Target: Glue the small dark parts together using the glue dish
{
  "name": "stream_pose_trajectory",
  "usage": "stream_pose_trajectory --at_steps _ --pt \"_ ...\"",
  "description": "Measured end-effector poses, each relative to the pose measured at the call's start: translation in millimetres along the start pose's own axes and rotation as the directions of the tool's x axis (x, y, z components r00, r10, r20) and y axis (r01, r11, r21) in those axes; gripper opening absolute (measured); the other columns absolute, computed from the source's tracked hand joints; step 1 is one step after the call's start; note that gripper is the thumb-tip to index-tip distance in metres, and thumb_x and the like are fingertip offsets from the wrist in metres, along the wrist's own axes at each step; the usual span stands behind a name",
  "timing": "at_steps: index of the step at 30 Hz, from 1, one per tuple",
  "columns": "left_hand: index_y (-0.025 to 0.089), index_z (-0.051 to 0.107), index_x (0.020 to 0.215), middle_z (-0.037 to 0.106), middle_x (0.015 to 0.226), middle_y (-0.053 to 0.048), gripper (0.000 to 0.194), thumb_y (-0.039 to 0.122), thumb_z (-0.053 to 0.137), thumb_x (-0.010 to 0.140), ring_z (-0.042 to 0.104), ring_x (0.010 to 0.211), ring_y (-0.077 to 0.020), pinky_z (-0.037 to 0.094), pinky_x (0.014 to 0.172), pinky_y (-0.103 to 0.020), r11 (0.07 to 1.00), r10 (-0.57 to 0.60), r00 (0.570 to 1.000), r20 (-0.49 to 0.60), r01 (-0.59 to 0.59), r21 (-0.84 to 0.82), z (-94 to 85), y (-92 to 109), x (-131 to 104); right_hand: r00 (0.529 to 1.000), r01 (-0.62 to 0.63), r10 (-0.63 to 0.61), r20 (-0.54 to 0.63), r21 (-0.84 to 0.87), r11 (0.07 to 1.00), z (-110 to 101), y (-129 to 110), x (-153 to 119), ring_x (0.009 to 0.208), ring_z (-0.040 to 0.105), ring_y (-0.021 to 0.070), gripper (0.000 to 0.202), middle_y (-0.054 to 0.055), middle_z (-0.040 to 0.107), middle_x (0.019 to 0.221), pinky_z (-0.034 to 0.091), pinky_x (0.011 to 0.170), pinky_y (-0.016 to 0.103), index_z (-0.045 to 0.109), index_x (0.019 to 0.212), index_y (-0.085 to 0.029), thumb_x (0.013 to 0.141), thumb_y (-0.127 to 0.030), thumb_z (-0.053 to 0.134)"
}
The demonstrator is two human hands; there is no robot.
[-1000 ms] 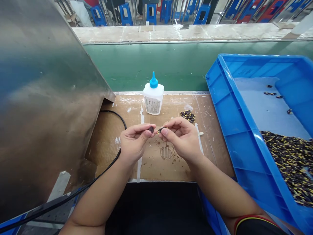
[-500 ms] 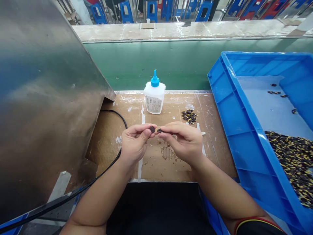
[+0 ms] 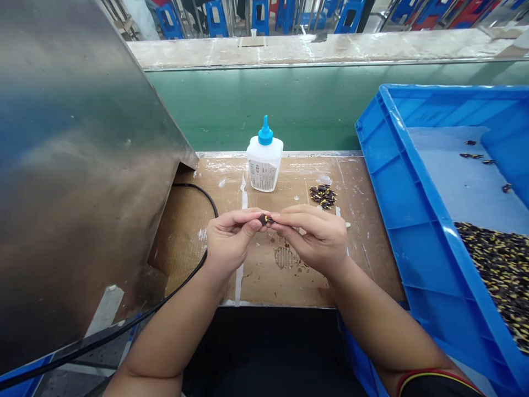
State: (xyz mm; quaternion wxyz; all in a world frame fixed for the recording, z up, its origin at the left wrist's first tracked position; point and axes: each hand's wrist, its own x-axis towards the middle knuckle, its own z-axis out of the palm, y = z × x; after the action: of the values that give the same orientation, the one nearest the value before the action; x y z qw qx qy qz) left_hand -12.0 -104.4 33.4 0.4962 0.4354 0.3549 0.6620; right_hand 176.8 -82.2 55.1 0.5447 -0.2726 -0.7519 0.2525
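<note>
My left hand (image 3: 233, 237) pinches a small dark brown piece (image 3: 262, 220) between thumb and forefinger. From the other side, my right hand (image 3: 316, 237) has its fingers closed on a small black-and-yellow part (image 3: 270, 219), whose end meets the dark piece. Fingertips hide much of both. Behind the hands stands a white squeeze bottle (image 3: 264, 165) with a blue pointed cap. Right of the bottle lies a little pile of black-and-yellow parts (image 3: 323, 196) on the cardboard-covered worktop (image 3: 273, 289).
A blue crate (image 3: 417, 220) on the right contains a heap of black-and-yellow parts (image 3: 500, 270) and a few loose ones. A metal panel (image 3: 82, 165) rises at left, with a black cable (image 3: 202, 264) beside it. A green belt (image 3: 322, 110) runs behind.
The black-and-yellow part has come closer to the dark piece, so the two now meet. My hands have drawn slightly nearer each other. The whole view has shifted slightly.
</note>
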Motion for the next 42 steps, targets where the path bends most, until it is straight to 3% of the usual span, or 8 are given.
stream_pose_trajectory --at_steps 4,8,12,24,31,42 --pt "0.025 0.088 0.099 0.085 0.102 -0.008 0.008 0.024 0.088 0.091 0.079 0.082 -0.0164 0.069 0.081 -0.03 0.998 0.06 0.996 0.066 -0.06 0.001 -1.0 -1 0 0.997 0.063 -0.059 0.047 -0.092 0.994 -5 1 2 0.092 0.081 0.0203 0.023 0.004 0.083 0.11 0.072 0.082 0.034 0.081 0.122 -0.03 0.102 -0.018 0.078" --pt "0.025 0.088 0.104 0.085 0.104 -0.008 0.014 0.016 0.085 0.093 0.08 0.086 -0.0169 0.069 0.083 -0.03 0.993 0.108 0.988 0.108 -0.112 0.029 -0.3 -1 0 0.987 0.155 -0.145 0.071 -0.168 0.973 -8 3 2 0.091 0.081 0.0183 0.018 0.007 0.083 0.109 0.071 0.081 0.03 0.08 0.119 -0.023 0.103 -0.015 0.076" --pt "0.026 0.088 0.104 0.085 0.104 -0.007 0.016 0.014 0.083 0.094 0.08 0.086 -0.0155 0.069 0.084 -0.028 0.991 0.113 0.988 0.101 -0.12 0.062 0.8 0 -1 0.977 0.211 -0.2 0.078 -0.191 0.959 -8 7 2 0.093 0.08 0.0178 0.024 0.007 0.081 0.109 0.071 0.082 0.029 0.078 0.121 -0.022 0.104 -0.008 0.071" --pt "0.027 0.088 0.104 0.085 0.101 -0.008 0.015 0.018 0.084 0.093 0.08 0.085 -0.0164 0.069 0.082 -0.028 0.993 0.08 0.99 0.119 -0.09 0.08 0.4 -2 0 0.95 0.311 -0.291 0.116 -0.239 0.92 -8 9 2 0.093 0.079 0.0195 0.02 0.011 0.08 0.105 0.069 0.08 0.031 0.074 0.117 -0.016 0.103 -0.003 0.067" --pt "0.027 0.088 0.103 0.085 0.098 -0.008 0.011 0.022 0.086 0.093 0.079 0.083 -0.0163 0.068 0.082 -0.028 0.995 0.046 0.99 0.132 -0.057 0.082 -0.4 -1 1 0.956 0.286 -0.261 0.135 -0.215 0.934 -13 11 3 0.092 0.08 0.0173 0.02 0.007 0.081 0.106 0.069 0.08 0.028 0.074 0.117 -0.02 0.105 -0.007 0.066" --pt "0.027 0.088 0.099 0.085 0.105 -0.007 0.009 0.027 0.09 0.09 0.08 0.082 -0.0126 0.068 0.083 -0.022 0.996 -0.081 0.993 0.09 0.083 -0.027 0.7 -4 -1 0.955 0.296 -0.286 0.077 -0.185 0.937 -7 13 1 0.095 0.08 0.0196 0.022 0.012 0.081 0.108 0.071 0.084 0.031 0.075 0.119 -0.017 0.102 -0.004 0.07"
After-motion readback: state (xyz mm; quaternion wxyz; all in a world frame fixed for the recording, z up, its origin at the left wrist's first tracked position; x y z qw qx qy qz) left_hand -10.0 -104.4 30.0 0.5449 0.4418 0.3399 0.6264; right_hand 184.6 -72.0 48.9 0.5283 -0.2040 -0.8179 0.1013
